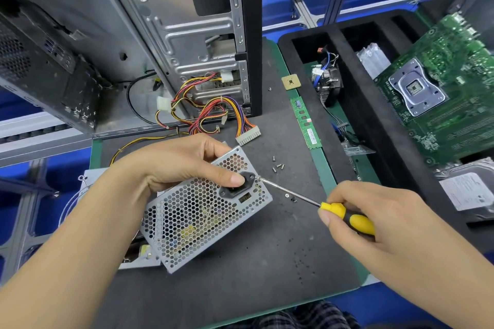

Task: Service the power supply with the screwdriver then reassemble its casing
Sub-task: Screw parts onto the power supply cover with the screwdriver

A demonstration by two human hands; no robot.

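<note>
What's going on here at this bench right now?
A person is working on a power supply on a dark mat. The left hand grips it from above, thumb on the black socket. The right hand holds a yellow screwdriver, its tip at a screw beside the socket. Loose screws lie nearby. An open PC case stands behind, wires trailing out, and a motherboard rests to the right.

A dark grey mat (pixel 267 248) with green edging covers the bench (pixel 344 299). Blue panels (pixel 278 0) in pale metal framing (pixel 302 8) run along the top and left of the frame under even, bright light.
</note>
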